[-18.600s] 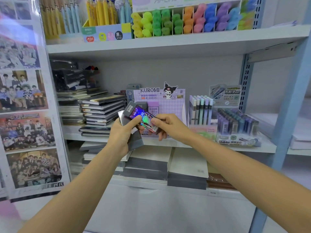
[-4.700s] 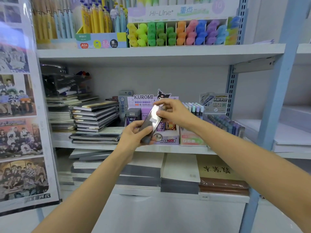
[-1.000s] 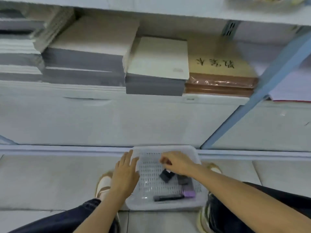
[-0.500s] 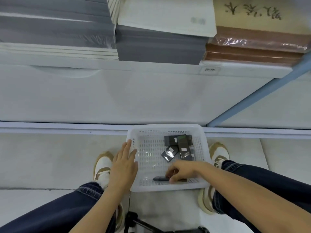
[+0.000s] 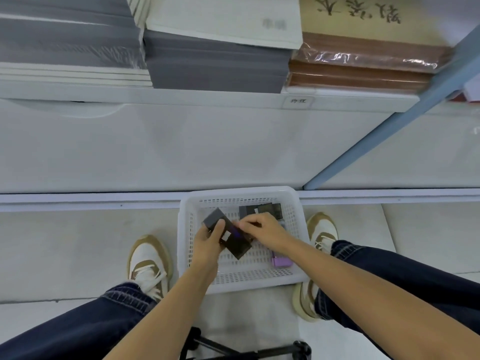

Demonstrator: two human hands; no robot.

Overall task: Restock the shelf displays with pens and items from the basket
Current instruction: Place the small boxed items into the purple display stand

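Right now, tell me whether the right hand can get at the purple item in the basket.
Probably yes: the purple item lies uncovered in the basket near the right hand, which pinches a dark pack.

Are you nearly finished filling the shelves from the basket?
Partly. The basket shows mostly bare mesh, so much seems shelved already. Now the left hand grips dark packs while the right hand pinches at them. Left inside: other packs at the far wall and a purple item.
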